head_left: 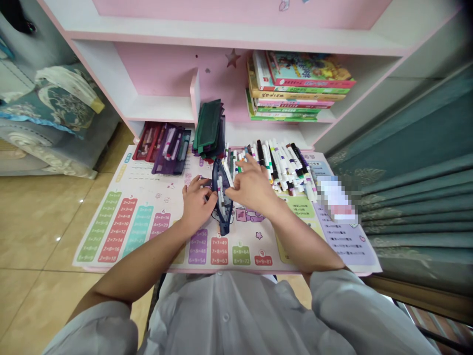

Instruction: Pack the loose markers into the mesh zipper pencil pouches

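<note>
A dark mesh pencil pouch [222,217] is held upright on its edge near the middle of the counter [111,269], between the two hands. Its mouth is spread open, and a few markers [220,190] are seen standing inside it. The left hand [197,201] is set against the pouch's left side, its fingers curled and clamped on the rim. The right hand [251,188] is laid over the right side of the pouch, its fingers spread apart toward a loose pile of markers [286,165]. Whether anything is pinched beneath them cannot be told.

The counter is covered almost to its edges by a printed multiplication mat [140,217]. The mat's front edge is met by the forearms, and its right corner reaches just beside a green curtain [414,187].

Open room is left on the mat to the left of the left hand and in front of the pouch. To the right and behind, the room is taken up by the marker pile, which lies close under the shelf's lower edge. A stack of empty pouches [209,128] is leaned at the back beside a pink divider [194,96]. A row of filled pouches [164,144] is laid to its left, well apart from the hands. Books [295,84] are stacked in the right shelf compartment, above the pile. Tiled floor [37,217] is seen beyond the counter's left edge.
</note>
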`<state>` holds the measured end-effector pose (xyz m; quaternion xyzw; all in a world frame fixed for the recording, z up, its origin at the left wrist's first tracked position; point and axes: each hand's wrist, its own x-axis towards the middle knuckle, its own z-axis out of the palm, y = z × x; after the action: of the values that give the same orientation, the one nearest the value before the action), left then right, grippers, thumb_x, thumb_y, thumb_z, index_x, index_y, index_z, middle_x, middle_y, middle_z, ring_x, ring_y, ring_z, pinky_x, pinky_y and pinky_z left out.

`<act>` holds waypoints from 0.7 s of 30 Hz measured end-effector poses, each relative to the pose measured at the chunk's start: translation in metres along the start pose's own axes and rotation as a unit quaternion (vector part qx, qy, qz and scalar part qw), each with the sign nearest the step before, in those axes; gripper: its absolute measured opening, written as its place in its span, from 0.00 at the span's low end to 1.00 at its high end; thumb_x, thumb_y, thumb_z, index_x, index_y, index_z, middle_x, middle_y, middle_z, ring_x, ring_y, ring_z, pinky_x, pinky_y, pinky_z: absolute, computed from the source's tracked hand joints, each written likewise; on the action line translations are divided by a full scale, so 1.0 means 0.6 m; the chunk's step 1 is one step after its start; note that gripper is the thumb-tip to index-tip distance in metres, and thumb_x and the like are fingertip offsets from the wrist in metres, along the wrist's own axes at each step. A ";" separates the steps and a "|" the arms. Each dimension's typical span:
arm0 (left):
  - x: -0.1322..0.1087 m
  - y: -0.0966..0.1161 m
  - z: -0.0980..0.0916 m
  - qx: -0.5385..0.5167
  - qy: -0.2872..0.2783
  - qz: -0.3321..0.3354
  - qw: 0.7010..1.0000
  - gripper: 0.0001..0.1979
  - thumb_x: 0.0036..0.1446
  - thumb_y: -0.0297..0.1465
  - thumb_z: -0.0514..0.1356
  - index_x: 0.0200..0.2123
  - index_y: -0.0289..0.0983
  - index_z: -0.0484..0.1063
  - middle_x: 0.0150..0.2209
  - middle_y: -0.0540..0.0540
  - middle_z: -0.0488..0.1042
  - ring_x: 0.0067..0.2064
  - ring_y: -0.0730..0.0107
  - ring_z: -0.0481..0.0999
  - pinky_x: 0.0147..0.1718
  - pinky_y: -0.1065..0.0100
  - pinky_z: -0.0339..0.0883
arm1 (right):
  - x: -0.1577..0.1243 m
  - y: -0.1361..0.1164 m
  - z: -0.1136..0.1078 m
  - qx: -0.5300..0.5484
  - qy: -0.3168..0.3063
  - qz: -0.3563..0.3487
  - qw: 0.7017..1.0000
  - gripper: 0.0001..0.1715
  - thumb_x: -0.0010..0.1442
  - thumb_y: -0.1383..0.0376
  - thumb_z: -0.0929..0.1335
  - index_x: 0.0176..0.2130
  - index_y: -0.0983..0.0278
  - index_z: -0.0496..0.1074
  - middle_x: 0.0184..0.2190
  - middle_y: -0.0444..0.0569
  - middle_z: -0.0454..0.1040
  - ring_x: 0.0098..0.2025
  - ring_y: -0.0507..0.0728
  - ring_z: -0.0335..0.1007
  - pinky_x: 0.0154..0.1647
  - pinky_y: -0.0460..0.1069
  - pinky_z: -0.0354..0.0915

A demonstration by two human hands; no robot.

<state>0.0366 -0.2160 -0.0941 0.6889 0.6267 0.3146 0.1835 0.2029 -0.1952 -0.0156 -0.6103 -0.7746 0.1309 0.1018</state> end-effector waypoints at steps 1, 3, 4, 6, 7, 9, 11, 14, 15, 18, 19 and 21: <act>0.000 0.000 0.000 0.000 -0.001 -0.002 1.000 0.14 0.58 0.33 0.57 0.20 0.40 0.71 0.54 0.45 0.77 0.66 0.46 0.63 0.63 0.38 0.53 | -0.003 -0.008 0.006 -0.008 -0.018 -0.009 1.000 0.13 0.53 0.60 0.68 0.25 0.64 0.78 0.65 0.57 0.65 0.72 0.74 0.44 0.66 0.73 0.48; 0.001 0.000 0.000 0.000 -0.003 -0.001 1.000 0.14 0.58 0.33 0.57 0.20 0.40 0.71 0.54 0.45 0.77 0.66 0.46 0.63 0.62 0.38 0.53 | -0.005 -0.018 0.018 -0.023 -0.047 -0.020 0.998 0.14 0.55 0.59 0.67 0.29 0.65 0.80 0.65 0.59 0.65 0.73 0.74 0.41 0.66 0.74 0.47; 0.001 -0.001 -0.001 0.000 -0.004 0.000 1.000 0.14 0.57 0.32 0.57 0.20 0.40 0.71 0.54 0.45 0.77 0.66 0.46 0.63 0.62 0.38 0.53 | -0.005 -0.021 0.025 -0.030 -0.056 -0.022 0.998 0.15 0.56 0.60 0.66 0.32 0.65 0.80 0.65 0.60 0.64 0.73 0.74 0.41 0.66 0.75 0.46; 0.002 -0.001 -0.001 0.001 -0.003 0.002 1.000 0.14 0.58 0.32 0.57 0.20 0.40 0.71 0.54 0.45 0.78 0.66 0.47 0.63 0.63 0.39 0.53 | -0.002 -0.024 0.038 -0.040 -0.067 -0.022 0.997 0.17 0.57 0.60 0.65 0.36 0.66 0.81 0.66 0.62 0.63 0.73 0.74 0.40 0.66 0.75 0.46; 0.002 -0.002 -0.001 0.002 -0.002 0.002 1.000 0.14 0.58 0.32 0.57 0.20 0.40 0.71 0.54 0.45 0.78 0.66 0.47 0.63 0.63 0.39 0.53 | -0.001 -0.024 0.044 -0.043 -0.072 -0.022 0.996 0.18 0.57 0.61 0.65 0.38 0.67 0.81 0.66 0.63 0.62 0.73 0.74 0.40 0.66 0.76 0.46; 0.003 -0.003 -0.001 0.001 0.001 0.004 1.000 0.14 0.58 0.32 0.57 0.20 0.40 0.71 0.54 0.45 0.78 0.66 0.48 0.64 0.63 0.39 0.52 | 0.002 -0.023 0.055 -0.046 -0.087 -0.021 0.995 0.20 0.58 0.61 0.64 0.40 0.68 0.81 0.65 0.64 0.62 0.72 0.76 0.41 0.66 0.76 0.45; 0.003 -0.003 -0.002 0.000 0.004 0.005 1.000 0.14 0.58 0.32 0.57 0.20 0.40 0.71 0.54 0.45 0.77 0.66 0.48 0.64 0.64 0.38 0.51 | 0.004 -0.022 0.063 -0.052 -0.099 -0.023 0.993 0.22 0.58 0.61 0.64 0.44 0.69 0.80 0.64 0.66 0.63 0.72 0.76 0.41 0.66 0.76 0.46; 0.003 -0.003 -0.001 0.001 0.004 0.005 1.000 0.14 0.58 0.32 0.57 0.20 0.40 0.71 0.54 0.45 0.78 0.66 0.49 0.64 0.64 0.39 0.52 | 0.006 -0.020 0.070 -0.062 -0.106 -0.031 0.992 0.24 0.58 0.62 0.64 0.49 0.71 0.78 0.62 0.69 0.65 0.72 0.77 0.41 0.65 0.76 0.47; 0.003 -0.002 -0.001 0.002 0.004 0.004 1.000 0.14 0.58 0.32 0.57 0.20 0.40 0.70 0.54 0.46 0.78 0.66 0.49 0.64 0.64 0.40 0.52 | 0.006 -0.019 0.071 -0.064 -0.109 -0.032 0.991 0.25 0.58 0.62 0.64 0.49 0.72 0.77 0.61 0.70 0.65 0.72 0.78 0.41 0.65 0.76 0.47; 0.003 -0.002 -0.001 0.004 0.002 0.003 1.000 0.14 0.58 0.32 0.57 0.20 0.40 0.70 0.53 0.46 0.78 0.66 0.50 0.64 0.64 0.40 0.52 | 0.007 -0.018 0.073 -0.071 -0.118 -0.031 0.990 0.23 0.58 0.62 0.66 0.48 0.72 0.78 0.62 0.70 0.65 0.72 0.79 0.40 0.65 0.76 0.48; 0.003 -0.002 -0.001 0.004 0.002 0.002 1.000 0.14 0.58 0.32 0.57 0.20 0.40 0.70 0.53 0.46 0.78 0.66 0.50 0.64 0.64 0.40 0.52 | 0.007 -0.017 0.074 -0.075 -0.119 -0.030 0.990 0.22 0.58 0.62 0.66 0.48 0.71 0.78 0.62 0.69 0.65 0.72 0.79 0.39 0.65 0.76 0.48; 0.003 -0.002 -0.001 0.004 0.003 0.003 1.000 0.14 0.58 0.32 0.57 0.20 0.40 0.70 0.54 0.46 0.78 0.66 0.50 0.64 0.64 0.40 0.52 | 0.007 -0.017 0.074 -0.072 -0.116 -0.031 0.990 0.20 0.58 0.61 0.67 0.46 0.68 0.79 0.61 0.68 0.66 0.73 0.77 0.39 0.65 0.76 0.49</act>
<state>0.0354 -0.2143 -0.0944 0.6908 0.6260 0.3149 0.1782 0.1786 -0.1967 -0.0545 -0.5727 -0.8070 0.1413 -0.0293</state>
